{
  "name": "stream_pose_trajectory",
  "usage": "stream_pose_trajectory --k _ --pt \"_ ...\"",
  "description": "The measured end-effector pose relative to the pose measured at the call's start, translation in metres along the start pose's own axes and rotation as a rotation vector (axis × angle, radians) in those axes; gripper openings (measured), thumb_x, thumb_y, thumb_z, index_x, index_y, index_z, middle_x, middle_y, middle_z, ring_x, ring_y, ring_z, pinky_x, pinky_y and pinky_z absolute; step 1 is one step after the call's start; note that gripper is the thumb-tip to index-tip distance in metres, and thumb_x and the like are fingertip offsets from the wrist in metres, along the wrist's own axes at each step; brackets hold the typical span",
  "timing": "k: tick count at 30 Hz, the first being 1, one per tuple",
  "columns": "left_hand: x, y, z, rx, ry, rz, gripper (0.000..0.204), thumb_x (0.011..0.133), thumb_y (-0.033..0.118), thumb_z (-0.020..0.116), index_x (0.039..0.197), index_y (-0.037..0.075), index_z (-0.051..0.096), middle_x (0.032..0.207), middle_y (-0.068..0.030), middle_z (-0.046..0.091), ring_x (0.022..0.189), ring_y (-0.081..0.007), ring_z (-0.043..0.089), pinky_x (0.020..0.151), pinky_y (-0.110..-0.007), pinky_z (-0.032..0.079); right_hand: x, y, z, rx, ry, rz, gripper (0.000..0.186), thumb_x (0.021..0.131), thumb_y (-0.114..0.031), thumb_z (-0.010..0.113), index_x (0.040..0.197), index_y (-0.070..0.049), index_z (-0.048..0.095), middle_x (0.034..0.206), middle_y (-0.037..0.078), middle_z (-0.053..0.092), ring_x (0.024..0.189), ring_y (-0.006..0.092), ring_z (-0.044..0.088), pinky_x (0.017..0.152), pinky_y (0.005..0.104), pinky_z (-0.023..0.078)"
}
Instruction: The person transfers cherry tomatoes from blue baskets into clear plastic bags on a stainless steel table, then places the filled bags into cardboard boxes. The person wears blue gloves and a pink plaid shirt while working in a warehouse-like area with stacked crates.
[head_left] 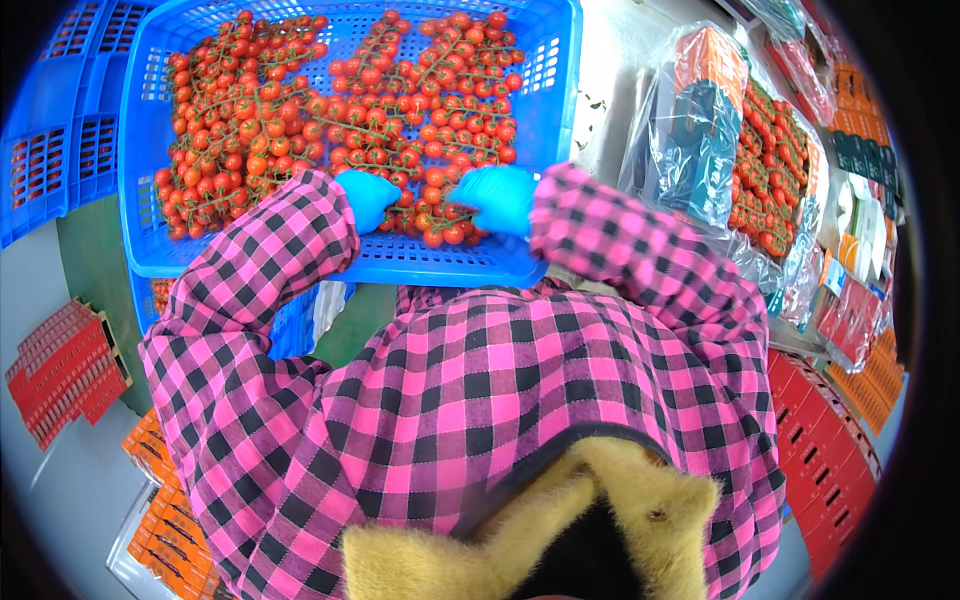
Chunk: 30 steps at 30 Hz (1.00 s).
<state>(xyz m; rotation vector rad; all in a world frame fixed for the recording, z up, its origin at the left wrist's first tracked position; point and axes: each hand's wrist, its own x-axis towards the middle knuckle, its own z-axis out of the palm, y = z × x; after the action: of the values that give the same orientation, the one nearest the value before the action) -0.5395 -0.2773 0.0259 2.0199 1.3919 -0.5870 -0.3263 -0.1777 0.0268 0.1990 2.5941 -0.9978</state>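
Observation:
A blue perforated plastic crate holds several bunches of red tomatoes on green vines, denser on the left side. My left hand, in a blue glove, is at the lower middle of the crate among the tomatoes, its fingertips mostly hidden. My right hand, also gloved in blue, is just right of it with curled fingers at a tomato bunch; what they grip is unclear. Both arms are in pink and black checked sleeves.
More blue crates stand at the left. On the steel surface at the right are plastic-wrapped boxes of vine tomatoes and packaging. Red stacked cartons sit lower right; red and orange cartons lie lower left.

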Motion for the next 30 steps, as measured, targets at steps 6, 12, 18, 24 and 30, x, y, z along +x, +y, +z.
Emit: stream_pose_trajectory --k 6,12,18,24,30 --pt "0.002 -0.005 0.007 -0.014 -0.019 0.056 0.025 0.069 0.018 0.056 0.093 0.012 0.06 0.08 -0.0114 0.06 0.076 -0.0298 0.059 0.063 -0.043 0.046 0.029 0.011 -0.001 0.323 -0.097 0.366 0.027 0.072 -0.014 0.051 0.097 -0.005 0.056 0.086 0.017 0.06 0.076 0.0313 0.059 0.064 0.0416 0.048" --pt "0.005 -0.004 0.003 -0.014 -0.074 -0.016 0.023 0.071 0.02 0.055 0.092 0.012 0.061 0.081 -0.0116 0.06 0.076 -0.0294 0.058 0.063 -0.042 0.046 0.013 0.07 -0.064 0.042 0.476 0.32 0.032 0.07 -0.01 0.055 0.102 -0.009 0.055 0.093 0.012 0.058 0.084 0.028 0.058 0.072 0.0363 0.047" --pt "0.022 0.023 0.008 -0.055 0.251 0.129 0.015 0.072 0.021 0.056 0.081 0.009 0.059 0.077 -0.0107 0.056 0.072 -0.0279 0.057 0.061 -0.041 0.046 -0.024 0.069 -0.053 0.413 0.785 0.307 0.031 0.082 -0.01 0.053 0.114 -0.007 0.053 0.103 0.009 0.059 0.092 0.0163 0.058 0.079 0.027 0.046" --pt "0.071 0.055 -0.002 -0.003 0.471 0.146 0.017 0.071 0.021 0.057 0.082 0.009 0.06 0.086 -0.0091 0.054 0.081 -0.028 0.053 0.066 -0.04 0.046 -0.083 0.036 -0.015 0.709 1.045 0.269 0.022 0.082 -0.012 0.054 0.102 -0.007 0.06 0.093 0.008 0.063 0.082 0.0136 0.06 0.074 0.0256 0.047" --pt "0.088 0.063 0.012 0.02 0.538 0.026 0.014 0.067 0.019 0.058 0.076 0.008 0.06 0.088 -0.0111 0.054 0.085 -0.0288 0.053 0.067 -0.041 0.046 -0.139 0.025 0.017 0.892 1.108 0.376 0.02 0.083 -0.003 0.051 0.102 0.0 0.058 0.097 0.009 0.061 0.086 0.0135 0.059 0.075 0.0244 0.047"
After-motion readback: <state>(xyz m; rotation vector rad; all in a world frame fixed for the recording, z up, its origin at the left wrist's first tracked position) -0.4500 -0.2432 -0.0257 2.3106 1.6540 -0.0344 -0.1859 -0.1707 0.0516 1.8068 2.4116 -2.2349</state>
